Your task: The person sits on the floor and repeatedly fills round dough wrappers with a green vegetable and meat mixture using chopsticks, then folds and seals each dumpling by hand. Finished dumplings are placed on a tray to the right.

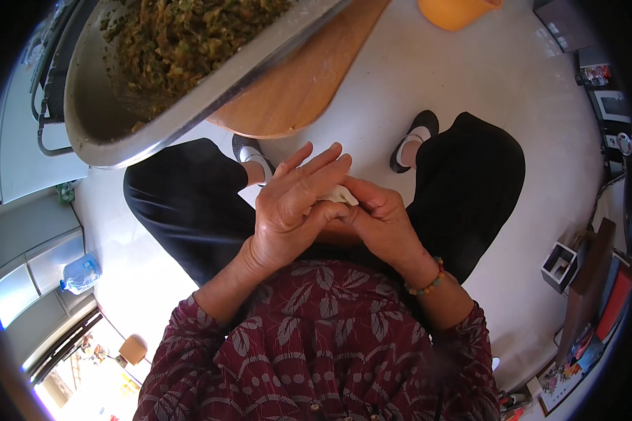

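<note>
A small piece of pale dough (338,195) sits between my two hands above my lap. My left hand (300,197) has its fingers extended over the dough, with the thumb against its near side. My right hand (382,213) pinches the dough's right end between thumb and fingers; a beaded bracelet is on that wrist. The dough's left part is hidden behind my left hand, so any filling inside cannot be seen. Beyond my hands, at the upper left, a metal basin (189,113) holds a chopped, brownish-green filling (189,47).
A wooden board (289,94) lies under and beside the basin. An orange container (453,13) stands on the floor at the top. My knees are spread either side of my hands. A large plastic bottle (81,273) is at the left, a small black-and-white box (559,267) at the right.
</note>
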The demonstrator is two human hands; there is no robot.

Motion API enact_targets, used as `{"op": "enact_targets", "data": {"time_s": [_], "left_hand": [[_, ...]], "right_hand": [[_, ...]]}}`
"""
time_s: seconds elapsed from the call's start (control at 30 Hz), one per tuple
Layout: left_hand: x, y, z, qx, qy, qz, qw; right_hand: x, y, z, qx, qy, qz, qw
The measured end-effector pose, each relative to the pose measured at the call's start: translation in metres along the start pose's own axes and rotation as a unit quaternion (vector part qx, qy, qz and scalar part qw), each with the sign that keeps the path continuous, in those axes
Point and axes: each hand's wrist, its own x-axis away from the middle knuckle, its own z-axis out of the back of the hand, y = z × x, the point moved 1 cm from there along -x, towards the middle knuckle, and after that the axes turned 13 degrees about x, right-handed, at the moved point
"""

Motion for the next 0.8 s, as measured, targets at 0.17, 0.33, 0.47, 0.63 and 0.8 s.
{"op": "enact_targets", "data": {"time_s": [0.17, 0.33, 0.47, 0.63, 0.8], "left_hand": [[-0.002, -0.004, 0.004, -0.109, -0.058, -0.065, 0.99], [0.0, -0.007, 0.005, -0.101, -0.04, -0.084, 0.99], [0.004, -0.002, -0.004, 0.077, 0.039, 0.017, 0.996], [0.0, -0.01, -0.003, 0.124, -0.023, 0.036, 0.991], [-0.004, -0.017, -0.001, 0.103, -0.083, -0.011, 0.991]], "right_hand": [[0.0, -0.001, 0.001, 0.043, -0.004, 0.008, 0.999], [-0.001, 0.002, 0.0, 0.028, -0.004, 0.007, 1.0], [-0.002, -0.001, -0.001, 0.002, 0.004, -0.004, 1.0], [-0.001, 0.008, 0.001, 0.002, 0.017, -0.003, 1.0], [-0.002, 0.013, 0.003, -0.001, 0.031, -0.018, 0.999]]}}
